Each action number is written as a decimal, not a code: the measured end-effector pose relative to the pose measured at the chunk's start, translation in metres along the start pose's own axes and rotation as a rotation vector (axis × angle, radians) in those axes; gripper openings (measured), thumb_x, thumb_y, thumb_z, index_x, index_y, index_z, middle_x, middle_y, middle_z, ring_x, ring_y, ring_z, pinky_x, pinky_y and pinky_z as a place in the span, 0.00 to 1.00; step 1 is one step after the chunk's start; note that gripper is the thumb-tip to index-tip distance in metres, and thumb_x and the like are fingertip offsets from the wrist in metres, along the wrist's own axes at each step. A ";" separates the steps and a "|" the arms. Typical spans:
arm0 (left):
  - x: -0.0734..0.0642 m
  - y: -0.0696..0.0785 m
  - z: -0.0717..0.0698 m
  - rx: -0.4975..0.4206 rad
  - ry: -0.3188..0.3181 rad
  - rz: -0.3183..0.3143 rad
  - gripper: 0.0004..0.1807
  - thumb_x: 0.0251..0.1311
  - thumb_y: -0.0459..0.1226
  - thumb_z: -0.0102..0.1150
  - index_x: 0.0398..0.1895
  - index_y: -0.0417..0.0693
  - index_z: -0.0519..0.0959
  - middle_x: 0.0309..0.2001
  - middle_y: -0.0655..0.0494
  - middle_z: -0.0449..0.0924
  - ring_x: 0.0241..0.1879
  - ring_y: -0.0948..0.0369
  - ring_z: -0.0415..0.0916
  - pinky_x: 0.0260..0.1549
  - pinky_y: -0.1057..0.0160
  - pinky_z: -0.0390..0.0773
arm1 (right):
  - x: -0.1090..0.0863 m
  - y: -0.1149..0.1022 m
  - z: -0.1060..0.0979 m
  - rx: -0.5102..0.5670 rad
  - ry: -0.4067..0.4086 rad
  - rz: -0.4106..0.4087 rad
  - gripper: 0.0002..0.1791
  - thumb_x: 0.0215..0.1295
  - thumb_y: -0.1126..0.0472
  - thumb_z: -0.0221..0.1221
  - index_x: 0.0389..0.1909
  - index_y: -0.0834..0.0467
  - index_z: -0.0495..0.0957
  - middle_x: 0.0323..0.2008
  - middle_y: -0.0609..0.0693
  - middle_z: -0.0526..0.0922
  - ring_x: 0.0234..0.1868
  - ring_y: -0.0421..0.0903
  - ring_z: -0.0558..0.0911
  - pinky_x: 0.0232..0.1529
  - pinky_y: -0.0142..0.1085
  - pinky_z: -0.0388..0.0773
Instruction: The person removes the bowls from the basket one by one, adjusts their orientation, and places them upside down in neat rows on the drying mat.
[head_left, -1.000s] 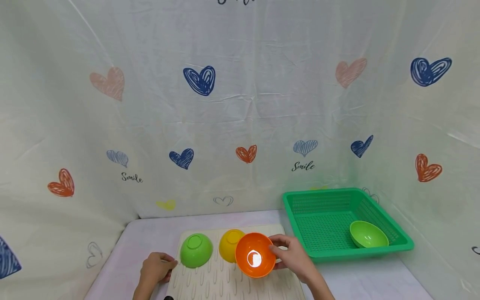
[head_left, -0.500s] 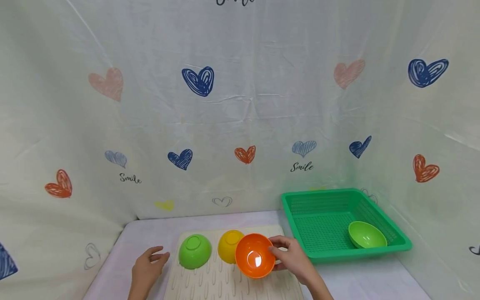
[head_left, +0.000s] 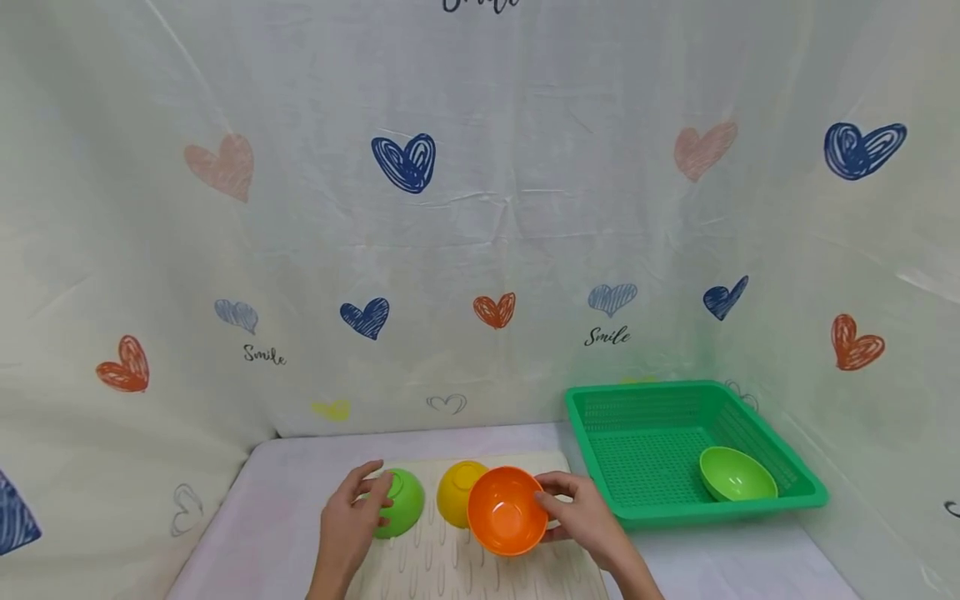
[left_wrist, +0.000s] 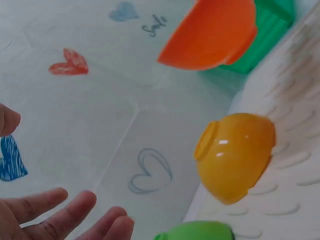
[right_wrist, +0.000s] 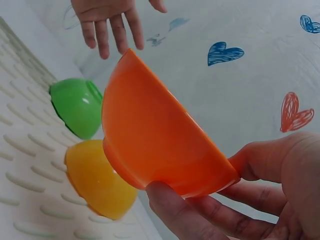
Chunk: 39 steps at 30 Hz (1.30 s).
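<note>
My right hand holds an orange bowl by its right rim, above the mat, with the inside facing the head camera. In the right wrist view the thumb and fingers grip the edge of that bowl. My left hand hovers with fingers extended, partly covering an upturned green bowl in the head view. The right wrist view shows the left hand apart from every bowl. An upturned yellow bowl rests on the mat just behind the orange one.
Beneath the bowls lies a cream ridged mat on a pale table. A green plastic basket stands at the right, holding a light green bowl. A white curtain with printed hearts encloses the back and sides.
My left hand left the mat's left edge, lifted with its fingers spreading, then moved right to in front of the green bowl. The right hand and orange bowl stayed nearly still.
</note>
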<state>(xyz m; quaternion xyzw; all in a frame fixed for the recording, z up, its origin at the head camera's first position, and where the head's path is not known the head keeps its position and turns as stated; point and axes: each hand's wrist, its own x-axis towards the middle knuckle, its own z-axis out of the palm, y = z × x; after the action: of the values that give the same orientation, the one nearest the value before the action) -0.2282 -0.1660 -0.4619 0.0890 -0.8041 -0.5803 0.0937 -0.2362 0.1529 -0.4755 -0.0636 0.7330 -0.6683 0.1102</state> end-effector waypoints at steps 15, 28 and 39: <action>-0.020 -0.011 0.068 -0.238 -0.493 -0.184 0.46 0.60 0.70 0.41 0.53 0.34 0.77 0.36 0.48 0.86 0.32 0.49 0.85 0.28 0.54 0.85 | 0.000 -0.009 0.003 -0.023 -0.014 -0.022 0.21 0.67 0.55 0.59 0.55 0.64 0.76 0.44 0.58 0.79 0.32 0.50 0.84 0.32 0.48 0.85; -0.024 -0.019 0.082 -0.363 -0.689 -0.286 0.50 0.53 0.76 0.38 0.53 0.41 0.78 0.39 0.48 0.85 0.35 0.50 0.85 0.33 0.52 0.85 | -0.002 -0.009 0.003 -0.030 -0.029 -0.026 0.21 0.67 0.54 0.59 0.54 0.64 0.77 0.43 0.59 0.80 0.32 0.50 0.85 0.32 0.48 0.85; -0.025 -0.022 0.086 -0.360 -0.702 -0.287 0.47 0.57 0.72 0.40 0.55 0.39 0.77 0.38 0.48 0.86 0.34 0.52 0.85 0.36 0.54 0.85 | -0.004 -0.004 0.003 -0.017 -0.040 -0.024 0.21 0.68 0.54 0.58 0.54 0.65 0.77 0.42 0.57 0.80 0.33 0.50 0.85 0.32 0.49 0.85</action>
<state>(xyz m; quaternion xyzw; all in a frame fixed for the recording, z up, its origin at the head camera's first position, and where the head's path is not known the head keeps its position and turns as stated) -0.2248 -0.0877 -0.5104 -0.0206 -0.6523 -0.7138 -0.2539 -0.2319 0.1507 -0.4711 -0.0866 0.7354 -0.6619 0.1164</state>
